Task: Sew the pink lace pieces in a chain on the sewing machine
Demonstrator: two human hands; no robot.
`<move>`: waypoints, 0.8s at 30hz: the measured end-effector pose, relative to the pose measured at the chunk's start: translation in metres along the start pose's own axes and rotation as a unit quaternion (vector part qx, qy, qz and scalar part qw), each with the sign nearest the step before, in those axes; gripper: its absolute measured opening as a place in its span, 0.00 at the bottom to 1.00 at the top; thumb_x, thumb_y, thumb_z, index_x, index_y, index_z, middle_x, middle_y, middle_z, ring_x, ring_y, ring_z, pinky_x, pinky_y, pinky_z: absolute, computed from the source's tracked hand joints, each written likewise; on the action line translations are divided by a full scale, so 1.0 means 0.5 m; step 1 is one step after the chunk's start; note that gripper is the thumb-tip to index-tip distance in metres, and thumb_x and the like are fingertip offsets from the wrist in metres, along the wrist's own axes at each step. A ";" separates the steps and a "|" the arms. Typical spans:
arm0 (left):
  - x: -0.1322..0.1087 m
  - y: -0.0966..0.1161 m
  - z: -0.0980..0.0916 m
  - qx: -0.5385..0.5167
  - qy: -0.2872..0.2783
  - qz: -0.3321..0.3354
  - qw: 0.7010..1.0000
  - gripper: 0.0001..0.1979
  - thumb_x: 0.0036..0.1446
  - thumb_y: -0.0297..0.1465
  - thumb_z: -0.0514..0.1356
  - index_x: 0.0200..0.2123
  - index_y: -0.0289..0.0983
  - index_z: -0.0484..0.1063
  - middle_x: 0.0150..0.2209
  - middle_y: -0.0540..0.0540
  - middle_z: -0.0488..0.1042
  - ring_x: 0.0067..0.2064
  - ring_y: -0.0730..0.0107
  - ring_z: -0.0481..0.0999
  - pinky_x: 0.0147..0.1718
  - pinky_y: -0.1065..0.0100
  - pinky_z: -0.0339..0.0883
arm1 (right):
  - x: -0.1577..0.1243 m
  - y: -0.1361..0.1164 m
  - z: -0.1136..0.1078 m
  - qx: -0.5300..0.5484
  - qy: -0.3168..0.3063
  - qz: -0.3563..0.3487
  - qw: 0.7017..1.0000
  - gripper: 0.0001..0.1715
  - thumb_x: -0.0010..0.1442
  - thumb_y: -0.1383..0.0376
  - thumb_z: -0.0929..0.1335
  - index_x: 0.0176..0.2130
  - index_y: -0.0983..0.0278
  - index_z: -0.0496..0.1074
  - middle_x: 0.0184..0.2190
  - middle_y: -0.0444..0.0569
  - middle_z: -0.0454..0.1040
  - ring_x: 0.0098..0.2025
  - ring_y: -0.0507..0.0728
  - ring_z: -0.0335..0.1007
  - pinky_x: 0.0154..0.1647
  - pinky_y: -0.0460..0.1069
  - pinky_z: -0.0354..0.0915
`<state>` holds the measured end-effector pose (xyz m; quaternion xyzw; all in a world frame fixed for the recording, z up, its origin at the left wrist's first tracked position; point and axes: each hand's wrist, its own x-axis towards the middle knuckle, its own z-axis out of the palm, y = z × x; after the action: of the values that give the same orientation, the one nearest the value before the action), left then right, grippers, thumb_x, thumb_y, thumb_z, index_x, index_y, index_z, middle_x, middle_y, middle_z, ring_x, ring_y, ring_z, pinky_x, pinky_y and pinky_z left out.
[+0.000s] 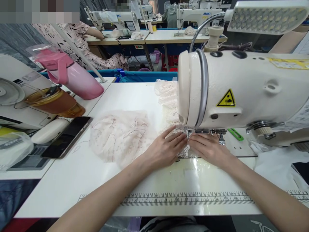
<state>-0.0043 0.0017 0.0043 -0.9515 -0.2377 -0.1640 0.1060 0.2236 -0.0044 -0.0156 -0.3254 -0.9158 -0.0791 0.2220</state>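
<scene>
My left hand [166,149] lies flat with fingers stretched out, pressing on pale lace fabric [183,151] just in front of the presser foot [220,138] of the white sewing machine [241,90]. My right hand [209,149] rests beside it, fingers flat on the same lace, fingertips near the needle area. The lace strip [167,96] runs back behind the machine head. A pile of pale pink lace pieces [120,135] lies to the left of my left hand.
A black phone [67,137], a brown cup [54,103] and a pink bottle [72,75] sit at the left. A printed ruler [188,199] runs along the table's front edge. A green tool [235,134] lies under the machine arm. A person sits at another machine [113,17] behind.
</scene>
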 end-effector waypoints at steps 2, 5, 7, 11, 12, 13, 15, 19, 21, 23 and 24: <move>0.003 0.004 -0.005 0.000 0.052 0.034 0.998 0.11 0.62 0.27 0.52 0.43 0.35 0.73 0.45 0.46 0.78 0.48 0.67 0.76 0.59 0.56 0.60 | 0.001 -0.003 -0.006 0.020 0.010 -0.004 1.000 0.10 0.65 0.69 0.63 0.42 0.61 0.73 0.41 0.46 0.77 0.46 0.54 0.70 0.46 0.49 0.66; 0.006 0.008 -0.011 0.005 0.106 0.060 0.993 0.07 0.61 0.25 0.56 0.31 0.36 0.72 0.32 0.51 0.78 0.35 0.74 0.77 0.51 0.63 0.68 | -0.001 -0.006 -0.016 0.055 0.029 -0.020 0.998 0.08 0.63 0.67 0.65 0.43 0.62 0.72 0.42 0.46 0.77 0.48 0.54 0.70 0.49 0.51 0.65; 0.007 0.010 -0.012 0.012 0.122 0.065 0.990 0.08 0.60 0.24 0.59 0.27 0.36 0.71 0.28 0.52 0.77 0.31 0.75 0.75 0.46 0.65 0.70 | -0.003 -0.009 -0.020 0.074 0.035 -0.030 0.996 0.09 0.63 0.66 0.66 0.44 0.62 0.71 0.42 0.44 0.77 0.48 0.54 0.70 0.49 0.52 0.65; 0.006 0.013 -0.012 0.020 0.128 0.071 0.989 0.09 0.59 0.23 0.59 0.26 0.36 0.70 0.26 0.52 0.75 0.31 0.74 0.74 0.43 0.65 0.70 | 0.001 -0.013 -0.022 0.098 0.039 -0.053 0.993 0.08 0.61 0.65 0.68 0.42 0.61 0.70 0.39 0.41 0.77 0.47 0.52 0.71 0.49 0.52 0.65; 0.006 0.014 -0.012 0.020 0.126 0.072 0.989 0.09 0.60 0.23 0.59 0.26 0.36 0.70 0.26 0.51 0.75 0.31 0.74 0.74 0.43 0.65 0.70 | 0.003 -0.013 -0.022 0.104 0.039 -0.059 0.992 0.07 0.60 0.66 0.68 0.42 0.61 0.70 0.38 0.40 0.77 0.46 0.52 0.71 0.51 0.53 0.65; 0.005 0.015 -0.012 0.020 0.123 0.072 0.990 0.10 0.60 0.23 0.59 0.26 0.36 0.70 0.26 0.51 0.75 0.31 0.74 0.74 0.42 0.65 0.70 | 0.005 -0.014 -0.022 0.111 0.038 -0.064 0.991 0.06 0.60 0.67 0.68 0.41 0.61 0.70 0.38 0.40 0.77 0.46 0.52 0.71 0.54 0.53 0.65; 0.004 0.016 -0.014 0.021 0.118 0.071 0.990 0.10 0.61 0.23 0.58 0.26 0.36 0.69 0.26 0.51 0.75 0.32 0.74 0.74 0.42 0.65 0.70 | 0.010 -0.015 -0.023 0.128 0.042 -0.075 0.988 0.06 0.60 0.70 0.68 0.39 0.61 0.70 0.37 0.39 0.77 0.46 0.51 0.71 0.59 0.54 0.62; 0.002 0.017 -0.016 0.018 0.087 0.071 0.993 0.10 0.61 0.24 0.56 0.27 0.37 0.69 0.29 0.51 0.76 0.33 0.73 0.75 0.40 0.67 0.70 | 0.009 -0.015 -0.024 0.144 0.050 -0.092 0.984 0.08 0.59 0.73 0.67 0.37 0.61 0.70 0.36 0.40 0.77 0.45 0.50 0.71 0.59 0.53 0.64; 0.001 0.018 -0.013 -0.004 0.056 0.050 0.997 0.07 0.62 0.26 0.54 0.33 0.36 0.71 0.38 0.47 0.78 0.42 0.69 0.76 0.45 0.65 0.71 | 0.003 -0.014 -0.023 0.136 0.050 -0.093 0.985 0.08 0.59 0.73 0.68 0.39 0.61 0.71 0.36 0.41 0.78 0.45 0.52 0.72 0.56 0.53 0.67; 0.000 0.018 -0.007 -0.037 0.012 0.012 0.999 0.10 0.61 0.28 0.53 0.44 0.33 0.70 0.50 0.41 0.74 0.54 0.62 0.72 0.54 0.61 0.67 | -0.003 -0.014 -0.020 0.130 0.048 -0.088 0.986 0.09 0.58 0.72 0.68 0.41 0.62 0.72 0.37 0.42 0.78 0.45 0.53 0.72 0.52 0.52 0.70; -0.001 0.018 -0.004 -0.053 -0.014 -0.005 0.998 0.15 0.60 0.28 0.52 0.49 0.31 0.68 0.55 0.38 0.70 0.58 0.59 0.68 0.57 0.59 0.64 | -0.006 -0.015 -0.019 0.131 0.041 -0.086 0.987 0.10 0.59 0.73 0.68 0.41 0.62 0.72 0.37 0.42 0.78 0.45 0.53 0.73 0.51 0.52 0.70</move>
<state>-0.0007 -0.0067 0.0048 -0.9566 -0.2352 -0.1641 0.0512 0.2243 -0.0146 -0.0083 -0.2105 -0.9328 0.0096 0.2925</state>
